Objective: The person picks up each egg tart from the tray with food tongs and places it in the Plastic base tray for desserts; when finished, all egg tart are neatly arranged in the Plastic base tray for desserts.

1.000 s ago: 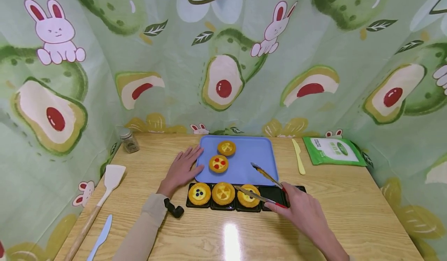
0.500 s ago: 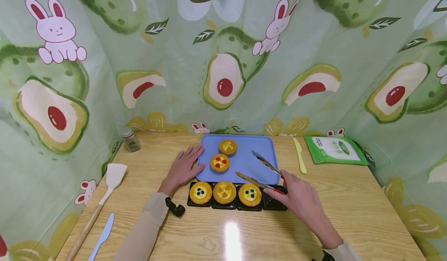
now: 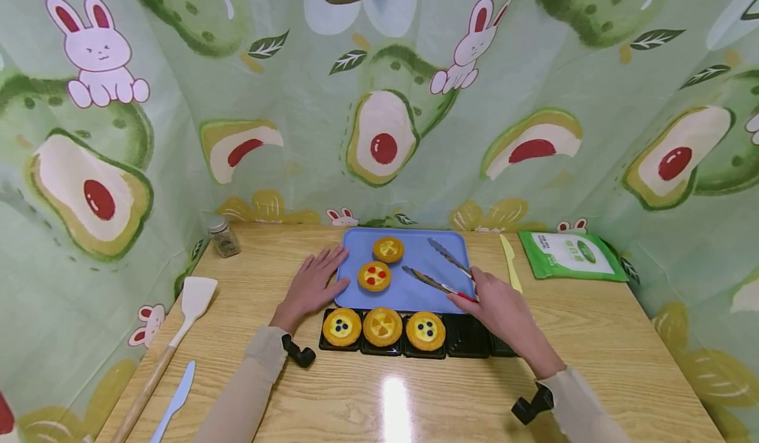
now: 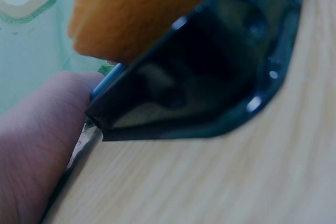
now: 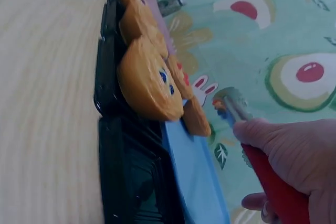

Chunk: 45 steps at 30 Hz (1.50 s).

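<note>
A: Panel overview, largest items first. What lies beneath your hands?

B: The wooden table (image 3: 415,397), walled by a printed curtain (image 3: 379,67). Just beyond both hands sits the blue tray (image 3: 435,288); nearer you than the tray, between your wrists, runs the black compartment tray (image 3: 474,345).

A: Left hand?

B: Your left hand (image 3: 311,285) lies flat on the table, fingers straight and relaxed — its fingertips touch the blue tray's left edge. It holds nothing.

A: Right hand?

B: Your right hand (image 3: 498,308) is curled round the red-handled tongs (image 3: 441,273), gripping them at the handle end. The tong arms stand apart, both reaching left and away from the hand, over the blue tray; nothing is between them.

A: The tarts?

B: Three sit in the black tray, left of your right hand: the blue-dotted tart (image 3: 425,329) nearest it, then the plain yellow tart (image 3: 382,326), then the blueberry tart (image 3: 340,326). The compartments just under your right hand are bare. On the blue tray, beyond the tong tips, lie the red-dotted tart (image 3: 374,275) and — farther back — the yellow tart (image 3: 388,250).

A: Periphery?

B: Far left of your left hand: a wooden spatula (image 3: 178,327), a blue knife (image 3: 174,400), a spice jar (image 3: 224,236). Right of your right hand: a yellow knife (image 3: 508,258) and a green pouch (image 3: 569,254).
</note>
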Motion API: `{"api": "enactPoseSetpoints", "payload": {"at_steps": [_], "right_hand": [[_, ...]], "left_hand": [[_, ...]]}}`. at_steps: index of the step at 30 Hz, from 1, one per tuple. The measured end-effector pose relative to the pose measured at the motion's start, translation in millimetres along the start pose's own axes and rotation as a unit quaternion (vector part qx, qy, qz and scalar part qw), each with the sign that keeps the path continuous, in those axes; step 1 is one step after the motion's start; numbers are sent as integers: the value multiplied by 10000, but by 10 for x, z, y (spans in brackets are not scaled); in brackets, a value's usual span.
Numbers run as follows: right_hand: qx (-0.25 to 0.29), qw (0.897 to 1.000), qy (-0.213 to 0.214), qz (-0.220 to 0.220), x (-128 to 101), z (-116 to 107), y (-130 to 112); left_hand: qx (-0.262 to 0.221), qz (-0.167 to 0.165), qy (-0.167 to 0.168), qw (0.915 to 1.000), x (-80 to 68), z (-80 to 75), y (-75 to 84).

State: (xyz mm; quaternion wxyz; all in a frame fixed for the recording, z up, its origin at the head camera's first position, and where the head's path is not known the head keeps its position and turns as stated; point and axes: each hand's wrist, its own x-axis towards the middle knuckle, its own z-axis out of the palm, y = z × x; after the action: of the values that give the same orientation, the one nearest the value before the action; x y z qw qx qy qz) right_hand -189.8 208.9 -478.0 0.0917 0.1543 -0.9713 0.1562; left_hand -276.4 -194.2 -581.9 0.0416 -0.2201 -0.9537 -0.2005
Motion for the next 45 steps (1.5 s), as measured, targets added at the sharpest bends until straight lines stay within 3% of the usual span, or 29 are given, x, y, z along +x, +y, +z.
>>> {"api": "enactPoseSetpoints", "payload": {"at_steps": [6,14,31,45], "right_hand": [[-46,9996,9,-288,186,101,91],[-136,9987,-299,-396,362,227,108],[-57,9949,-848,-538,697,423,-29],[-142,9934,-935,-655,902,535,-64]], "left_hand": [[-26,10,37,10000,-5,-13,12],[-14,-55,-67,10000,3,-10,14],[97,-32,-70,9999,-20,6,-13],[36,-21,-31,10000,1,8,-25]]}}
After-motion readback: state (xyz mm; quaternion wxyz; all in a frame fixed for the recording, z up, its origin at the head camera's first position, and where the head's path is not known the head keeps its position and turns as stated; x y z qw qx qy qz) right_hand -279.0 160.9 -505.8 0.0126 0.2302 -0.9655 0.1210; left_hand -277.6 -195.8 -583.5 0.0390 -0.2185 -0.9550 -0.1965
